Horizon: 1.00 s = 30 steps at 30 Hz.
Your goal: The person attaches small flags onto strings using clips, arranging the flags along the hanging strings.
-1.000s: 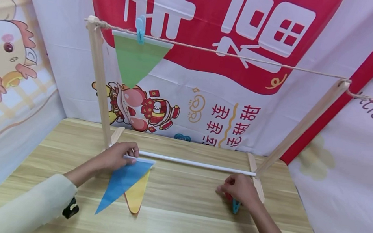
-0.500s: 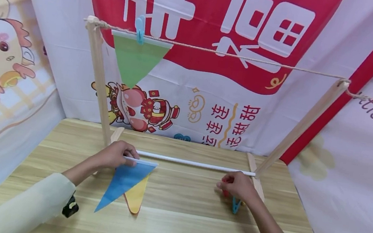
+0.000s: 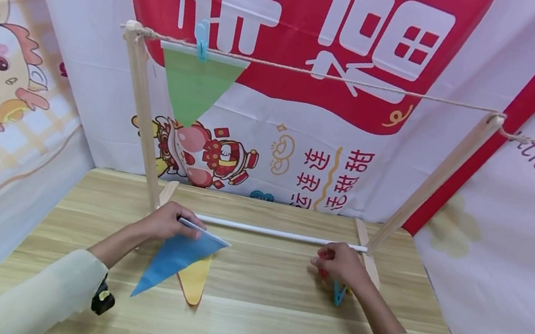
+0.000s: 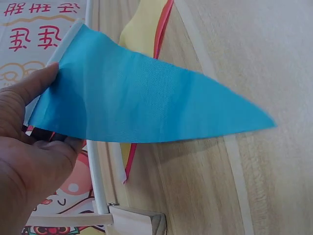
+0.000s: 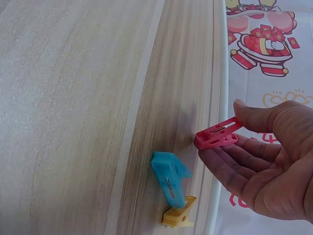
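My left hand (image 3: 172, 223) pinches a blue triangular pennant (image 4: 142, 98) by its white-banded top edge, its point hanging toward the front left. Beneath it on the table lies a yellow pennant (image 3: 194, 279), and a red edge shows along its side. At the right, my right hand (image 5: 274, 156) holds a red clothespin (image 5: 217, 134) between thumb and fingers. Close by on the table are a blue clothespin (image 5: 168, 178) and a yellow clothespin (image 5: 179, 213). A green pennant (image 3: 199, 86) hangs from the twine (image 3: 321, 76) under a light blue clothespin (image 3: 202, 41).
Two wooden posts, a left post (image 3: 144, 110) and a right post (image 3: 435, 182), carry the twine. A white rod (image 3: 274, 231) joins their feet low across the wooden table (image 3: 265, 332). Printed cloth (image 3: 274, 116) hangs behind.
My left hand has lifted and turned the blue pennant, so its top edge now slopes down to the right. The red clothespin has risen slightly in my right hand.
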Available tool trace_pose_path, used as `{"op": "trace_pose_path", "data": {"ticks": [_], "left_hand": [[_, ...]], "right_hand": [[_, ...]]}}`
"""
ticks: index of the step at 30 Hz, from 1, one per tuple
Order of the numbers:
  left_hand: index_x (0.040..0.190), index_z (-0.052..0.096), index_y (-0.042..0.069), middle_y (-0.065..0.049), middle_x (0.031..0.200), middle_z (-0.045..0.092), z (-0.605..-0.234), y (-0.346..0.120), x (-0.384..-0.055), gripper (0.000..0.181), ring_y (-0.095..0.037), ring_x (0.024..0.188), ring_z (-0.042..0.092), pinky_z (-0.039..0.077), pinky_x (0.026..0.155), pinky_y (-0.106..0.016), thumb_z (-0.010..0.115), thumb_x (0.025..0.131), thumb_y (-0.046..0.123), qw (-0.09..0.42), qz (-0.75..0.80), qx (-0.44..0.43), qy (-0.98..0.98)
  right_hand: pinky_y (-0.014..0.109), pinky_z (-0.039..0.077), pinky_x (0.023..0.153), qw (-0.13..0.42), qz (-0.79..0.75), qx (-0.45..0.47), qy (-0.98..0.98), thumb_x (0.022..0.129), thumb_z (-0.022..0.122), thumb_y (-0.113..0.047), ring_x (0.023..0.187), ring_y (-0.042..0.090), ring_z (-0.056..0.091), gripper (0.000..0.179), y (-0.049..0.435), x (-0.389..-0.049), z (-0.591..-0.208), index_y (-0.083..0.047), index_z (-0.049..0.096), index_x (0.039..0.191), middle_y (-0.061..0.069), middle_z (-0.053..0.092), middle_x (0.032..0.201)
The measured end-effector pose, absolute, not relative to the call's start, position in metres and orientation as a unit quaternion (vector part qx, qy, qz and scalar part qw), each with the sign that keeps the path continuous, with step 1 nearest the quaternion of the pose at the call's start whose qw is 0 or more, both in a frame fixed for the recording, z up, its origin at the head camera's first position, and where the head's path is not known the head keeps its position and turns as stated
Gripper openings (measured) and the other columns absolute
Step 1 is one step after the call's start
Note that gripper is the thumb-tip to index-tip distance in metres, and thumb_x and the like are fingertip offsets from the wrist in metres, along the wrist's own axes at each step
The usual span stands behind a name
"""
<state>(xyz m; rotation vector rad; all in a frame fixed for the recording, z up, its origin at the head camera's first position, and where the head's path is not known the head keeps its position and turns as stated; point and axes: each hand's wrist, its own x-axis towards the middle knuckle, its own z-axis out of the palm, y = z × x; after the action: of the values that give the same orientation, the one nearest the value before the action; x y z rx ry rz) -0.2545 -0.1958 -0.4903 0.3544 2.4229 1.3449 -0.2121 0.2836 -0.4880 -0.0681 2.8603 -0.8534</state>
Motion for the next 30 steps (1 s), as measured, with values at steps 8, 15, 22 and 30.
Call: {"op": "trace_pose_path", "data": {"ticks": [8, 15, 22, 30], "left_hand": [[0.111, 0.091, 0.012, -0.006, 0.118, 0.088, -0.484, -0.191, -0.251, 0.024, -0.022, 0.122, 0.074, 0.056, 0.114, -0.05, 0.095, 0.094, 0.029, 0.186, 0.513, 0.079, 0.834], [0.117, 0.09, 0.015, -0.005, 0.125, 0.087, -0.472, -0.184, -0.248, 0.031, -0.024, 0.124, 0.076, 0.059, 0.118, -0.057, 0.093, 0.096, 0.038, 0.192, 0.525, 0.083, 0.825], [0.129, 0.087, 0.016, -0.008, 0.135, 0.084, -0.464, -0.179, -0.247, 0.036, -0.031, 0.133, 0.074, 0.056, 0.121, -0.059, 0.088, 0.101, 0.038, 0.191, 0.533, 0.091, 0.819], [0.133, 0.085, 0.014, -0.011, 0.137, 0.082, -0.461, -0.176, -0.25, 0.037, -0.029, 0.13, 0.073, 0.052, 0.123, -0.064, 0.083, 0.105, 0.039, 0.181, 0.538, 0.089, 0.818]], "right_hand": [[0.047, 0.065, 0.093, 0.082, -0.295, -0.018, 0.952, 0.1, 0.088, -0.031, 0.098, 0.019, 0.076, 0.029, 0.28, -0.213, -0.481, -0.005, 0.084, 0.113, 0.006, 0.084, 0.102], [0.043, 0.065, 0.088, 0.085, -0.302, -0.045, 0.949, 0.101, 0.087, -0.028, 0.094, 0.019, 0.077, 0.027, 0.277, -0.216, -0.472, -0.002, 0.083, 0.111, 0.008, 0.084, 0.099], [0.035, 0.063, 0.078, 0.084, -0.308, -0.058, 0.946, 0.102, 0.085, -0.025, 0.088, 0.018, 0.074, 0.028, 0.277, -0.221, -0.467, 0.0, 0.082, 0.114, 0.008, 0.082, 0.098], [0.034, 0.064, 0.077, 0.072, -0.3, -0.074, 0.948, 0.104, 0.084, -0.026, 0.088, 0.018, 0.076, 0.033, 0.276, -0.226, -0.458, 0.003, 0.081, 0.118, 0.009, 0.083, 0.096]]}}
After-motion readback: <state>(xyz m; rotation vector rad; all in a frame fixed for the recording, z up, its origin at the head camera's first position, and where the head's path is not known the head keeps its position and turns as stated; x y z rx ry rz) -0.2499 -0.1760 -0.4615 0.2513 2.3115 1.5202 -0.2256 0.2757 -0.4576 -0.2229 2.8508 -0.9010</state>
